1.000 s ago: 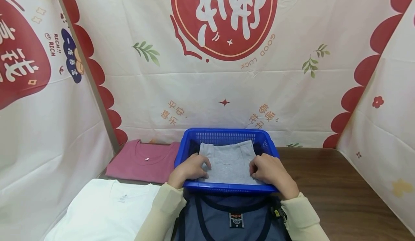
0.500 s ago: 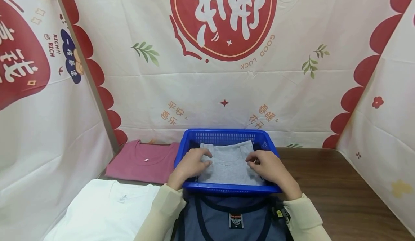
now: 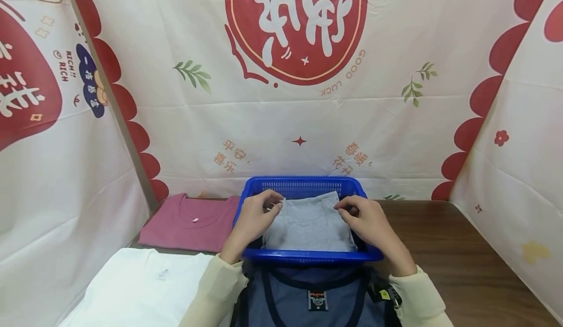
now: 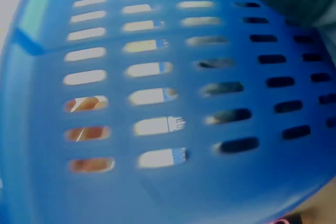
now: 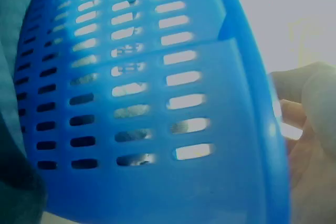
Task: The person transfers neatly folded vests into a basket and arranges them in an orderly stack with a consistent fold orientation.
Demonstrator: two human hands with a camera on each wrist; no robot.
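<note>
A folded light grey shirt (image 3: 310, 227) lies in a blue plastic basket (image 3: 312, 255). My left hand (image 3: 257, 214) reaches over the basket's left side, bent fingers at the shirt's upper left corner. At the upper right edge of the shirt is my right hand (image 3: 367, 219), its bent index finger and thumb close together. I see no cloth plainly pinched by either hand. The left wrist view is filled by the slotted basket wall (image 4: 157, 182). In the right wrist view the basket wall (image 5: 220, 192) also shows, with part of my right hand (image 5: 310, 135) beyond the rim.
Left of the basket lies a folded pink shirt (image 3: 189, 229), with a white shirt (image 3: 140, 288) in front of it. A dark blue shirt (image 3: 286, 293) with black trim lies before the basket. Brown tabletop (image 3: 431, 249) extends to the right. Printed cloth (image 3: 272, 126) hangs behind.
Both hands have moved up along the sides of the grey shirt, from its lower part toward its top edge. The head view has shifted slightly.
</note>
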